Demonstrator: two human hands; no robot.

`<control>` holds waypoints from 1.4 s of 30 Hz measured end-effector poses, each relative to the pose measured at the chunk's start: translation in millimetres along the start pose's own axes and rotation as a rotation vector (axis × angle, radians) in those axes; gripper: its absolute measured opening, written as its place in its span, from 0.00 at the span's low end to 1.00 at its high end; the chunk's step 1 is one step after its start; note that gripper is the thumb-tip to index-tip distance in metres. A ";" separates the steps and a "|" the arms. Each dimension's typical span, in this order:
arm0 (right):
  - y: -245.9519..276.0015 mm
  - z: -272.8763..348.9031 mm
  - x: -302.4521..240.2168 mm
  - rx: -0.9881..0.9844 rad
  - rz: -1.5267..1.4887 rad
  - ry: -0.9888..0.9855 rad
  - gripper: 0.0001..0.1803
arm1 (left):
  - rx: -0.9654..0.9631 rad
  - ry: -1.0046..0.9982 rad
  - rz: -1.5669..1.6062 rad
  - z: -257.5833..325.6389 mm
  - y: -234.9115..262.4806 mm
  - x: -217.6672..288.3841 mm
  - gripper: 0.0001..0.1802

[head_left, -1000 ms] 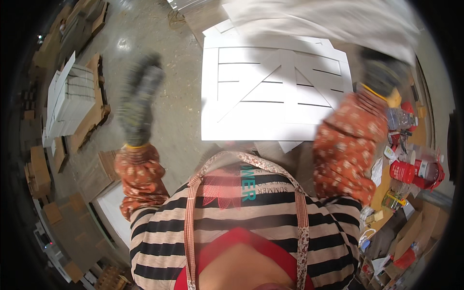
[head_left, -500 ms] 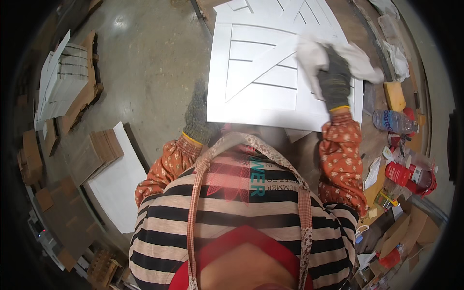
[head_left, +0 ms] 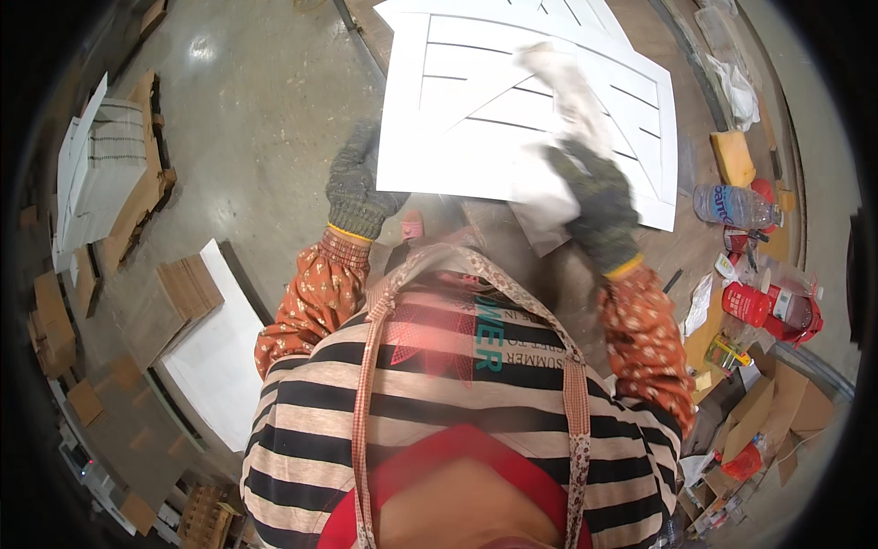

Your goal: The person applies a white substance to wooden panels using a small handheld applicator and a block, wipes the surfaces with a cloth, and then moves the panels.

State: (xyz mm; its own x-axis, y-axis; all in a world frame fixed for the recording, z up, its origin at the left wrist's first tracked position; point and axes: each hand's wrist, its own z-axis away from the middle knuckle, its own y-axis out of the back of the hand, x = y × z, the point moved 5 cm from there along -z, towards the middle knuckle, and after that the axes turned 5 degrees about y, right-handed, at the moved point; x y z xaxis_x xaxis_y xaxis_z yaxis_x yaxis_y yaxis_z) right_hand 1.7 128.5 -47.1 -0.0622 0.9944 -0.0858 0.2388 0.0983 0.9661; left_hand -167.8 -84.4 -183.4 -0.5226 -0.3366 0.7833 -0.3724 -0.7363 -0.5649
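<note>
A white panel (head_left: 512, 110) with slotted lines and a diagonal brace lies flat on the desk (head_left: 704, 229), its far edge cut off by the top of the frame. On its near right part a pale cloth (head_left: 562, 128) is smeared by motion blur, so its outline and folds are hard to make out; it runs from the middle of the panel down to the right hand (head_left: 594, 197). That hand wears a dark knitted glove with a yellow cuff, and its fingers are curled shut on the near end of the cloth, though the blur hides the fingertips. The left hand (head_left: 358, 183), gloved the same way, sits at the panel's near left edge; its fingers (head_left: 366, 146) reach to the rim and appear to slip under it, so whether they are gripping or only resting there cannot be told. Both forearms wear orange patterned sleeves over a striped top that fills the lower frame and hides the near part of the desk. To the right of the panel, on the brown surface, lie a yellow sponge (head_left: 733, 157), a clear plastic bottle (head_left: 734, 205) on its side, and a red can (head_left: 764, 306), with small scraps around them too tiny to identify. On the floor at left a white board (head_left: 219, 357) lies beside stacked cardboard (head_left: 187, 285).
</note>
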 end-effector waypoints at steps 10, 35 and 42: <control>-37.5 -38.8 -76.1 -0.031 -0.013 0.021 0.44 | 0.000 -0.317 -0.948 -4.9 24.0 -12.9 0.20; 99.1 105.4 122.1 0.090 0.071 -1.223 0.19 | -0.021 0.027 -0.563 -9.6 37.0 39.1 0.25; 25.9 127.1 128.5 -0.060 0.336 -0.573 0.28 | -0.107 0.011 -0.465 -19.3 66.8 24.8 0.30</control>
State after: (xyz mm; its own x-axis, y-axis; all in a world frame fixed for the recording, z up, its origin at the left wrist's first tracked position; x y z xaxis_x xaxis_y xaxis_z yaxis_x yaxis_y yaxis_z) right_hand 123.1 263.8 -64.0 0.5352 0.8359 0.1221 0.1004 -0.2064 0.9733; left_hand -220.4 -130.7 -206.8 -0.2892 0.0209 0.9570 -0.6454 -0.7427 -0.1788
